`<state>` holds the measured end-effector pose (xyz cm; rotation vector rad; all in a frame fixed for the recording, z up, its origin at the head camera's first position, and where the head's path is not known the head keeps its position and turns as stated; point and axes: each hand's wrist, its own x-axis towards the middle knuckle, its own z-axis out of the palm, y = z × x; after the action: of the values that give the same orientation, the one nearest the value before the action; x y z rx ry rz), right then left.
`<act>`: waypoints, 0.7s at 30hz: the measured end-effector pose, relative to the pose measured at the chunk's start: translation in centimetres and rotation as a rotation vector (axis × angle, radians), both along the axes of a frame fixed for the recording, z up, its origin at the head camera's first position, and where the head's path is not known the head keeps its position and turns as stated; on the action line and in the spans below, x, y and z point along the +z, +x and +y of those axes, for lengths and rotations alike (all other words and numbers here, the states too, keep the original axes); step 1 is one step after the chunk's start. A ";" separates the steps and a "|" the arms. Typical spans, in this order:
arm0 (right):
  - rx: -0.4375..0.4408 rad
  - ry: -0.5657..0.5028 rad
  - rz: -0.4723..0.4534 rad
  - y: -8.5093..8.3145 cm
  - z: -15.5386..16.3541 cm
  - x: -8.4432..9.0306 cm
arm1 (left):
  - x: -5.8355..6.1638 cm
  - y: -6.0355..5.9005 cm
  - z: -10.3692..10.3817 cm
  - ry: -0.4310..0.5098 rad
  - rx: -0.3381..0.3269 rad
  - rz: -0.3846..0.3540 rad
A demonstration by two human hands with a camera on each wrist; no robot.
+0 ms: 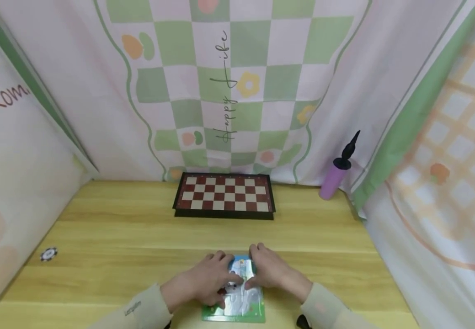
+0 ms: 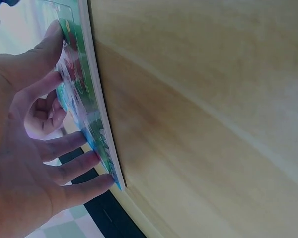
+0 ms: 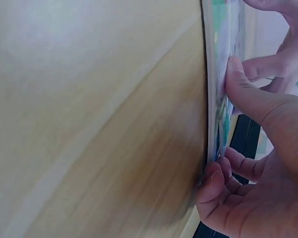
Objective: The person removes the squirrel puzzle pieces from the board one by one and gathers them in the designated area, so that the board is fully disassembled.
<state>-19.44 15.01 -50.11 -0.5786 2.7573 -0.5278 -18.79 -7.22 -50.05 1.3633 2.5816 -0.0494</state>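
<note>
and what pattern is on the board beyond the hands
The board has dark red and off-white checks, clearest in the head view.

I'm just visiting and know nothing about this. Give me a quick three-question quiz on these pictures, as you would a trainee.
1. True or false: the left hand and right hand both touch the picture board.
2. Fill in: the body of the pump is ____ in colour.
3. In the head view, which lies farthest left?
A. checkered board
B. round chip
C. pump

Key: 1. True; 2. purple; 3. B
</note>
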 end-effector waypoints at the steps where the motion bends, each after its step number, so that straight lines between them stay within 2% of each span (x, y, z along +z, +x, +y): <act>1: -0.006 -0.005 -0.013 0.1 0.0 -0.1 | -0.1 0.1 0.0 -0.003 -0.006 -0.002; 10: 0.013 -0.018 -0.050 0.3 0.0 -0.2 | -0.4 0.4 -0.2 0.018 -0.005 -0.025; 21: 0.039 -0.028 -0.037 -0.1 0.2 0.0 | -0.6 0.1 -0.7 0.044 -0.039 0.032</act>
<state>-19.54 15.23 -50.12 -0.6214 2.7025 -0.5632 -18.68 -7.87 -50.68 1.4404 2.5969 -0.0210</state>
